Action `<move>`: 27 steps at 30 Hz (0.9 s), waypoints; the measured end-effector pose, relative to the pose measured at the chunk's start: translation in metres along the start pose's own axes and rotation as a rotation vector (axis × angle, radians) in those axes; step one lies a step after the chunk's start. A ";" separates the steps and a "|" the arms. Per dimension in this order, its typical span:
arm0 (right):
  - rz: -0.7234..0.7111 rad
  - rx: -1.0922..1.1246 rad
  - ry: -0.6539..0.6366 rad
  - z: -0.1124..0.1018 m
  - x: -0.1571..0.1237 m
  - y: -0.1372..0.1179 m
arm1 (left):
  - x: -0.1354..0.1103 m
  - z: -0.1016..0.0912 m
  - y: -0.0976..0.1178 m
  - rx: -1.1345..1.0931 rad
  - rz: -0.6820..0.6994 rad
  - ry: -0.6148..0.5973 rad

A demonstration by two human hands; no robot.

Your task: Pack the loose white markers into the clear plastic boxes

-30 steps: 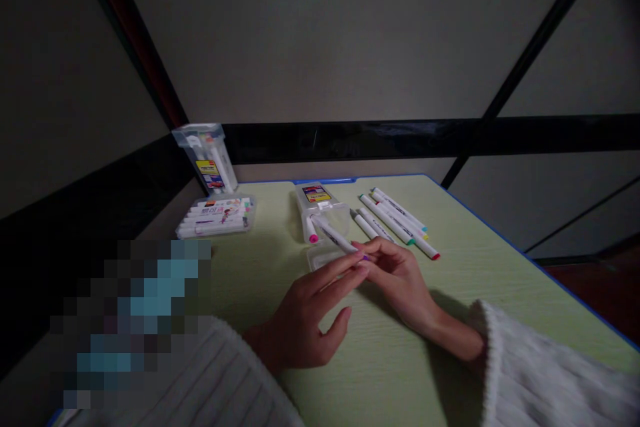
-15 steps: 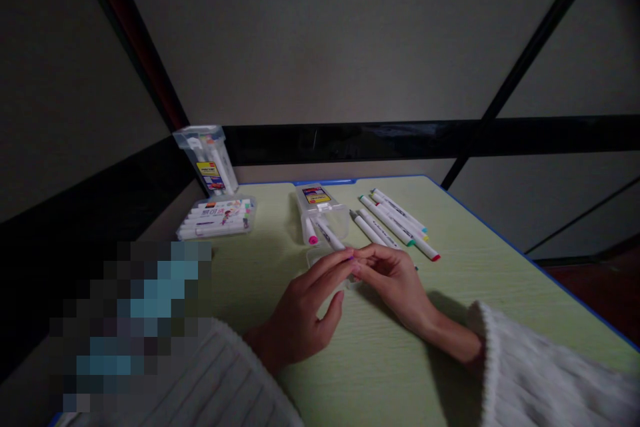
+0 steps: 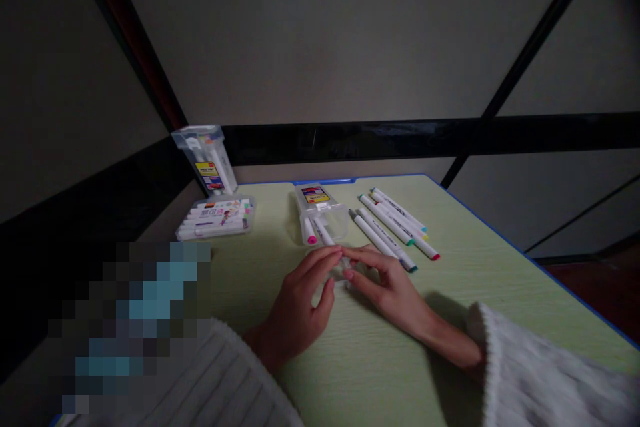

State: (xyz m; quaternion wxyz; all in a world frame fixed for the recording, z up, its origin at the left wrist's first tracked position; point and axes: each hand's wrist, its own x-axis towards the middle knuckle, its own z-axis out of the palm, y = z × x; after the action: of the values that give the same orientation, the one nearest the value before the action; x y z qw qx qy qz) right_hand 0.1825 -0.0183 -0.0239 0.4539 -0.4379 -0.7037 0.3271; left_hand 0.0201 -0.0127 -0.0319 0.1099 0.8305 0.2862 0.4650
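A clear plastic marker case (image 3: 336, 221) lies on its side with its open end toward me. Inside it are a marker with a pink end (image 3: 311, 233) and a second white marker (image 3: 323, 231), whose near end reaches my fingers. My left hand (image 3: 300, 310) has its fingers stretched out and its thumb apart. The fingertips of my right hand (image 3: 393, 287) meet those of the left, with its thumb and index finger apart. Beneath both hands shows the case's clear lid (image 3: 341, 275), partly hidden; whether a finger touches it I cannot tell.
Several white markers (image 3: 383, 230) with coloured ends lie to the right of the case. A flat pack of markers (image 3: 216, 219) rests at the left, with an upright clear box of markers (image 3: 213, 163) behind it. The table (image 3: 370, 360) has a blue edge near a wall panel.
The white marker has slid farther into the case, and its purple end no longer shows. Both hands have shifted slightly left, and the right thumb and index finger have spread apart.
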 end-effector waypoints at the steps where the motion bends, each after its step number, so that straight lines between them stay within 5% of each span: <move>1: -0.022 -0.029 -0.017 0.000 0.000 -0.001 | 0.000 0.000 -0.001 0.005 -0.007 0.008; 11: -0.150 -0.259 -0.103 -0.002 0.002 -0.001 | 0.002 0.002 -0.002 0.042 -0.094 0.029; 27: -0.171 -0.287 -0.143 -0.001 0.005 0.003 | -0.003 0.008 -0.009 0.050 -0.156 0.019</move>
State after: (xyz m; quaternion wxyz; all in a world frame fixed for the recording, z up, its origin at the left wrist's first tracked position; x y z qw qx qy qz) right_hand 0.1837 -0.0128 -0.0246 0.3619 -0.4123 -0.8083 0.2139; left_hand 0.0221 -0.0064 -0.0428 0.1222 0.8038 0.3626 0.4556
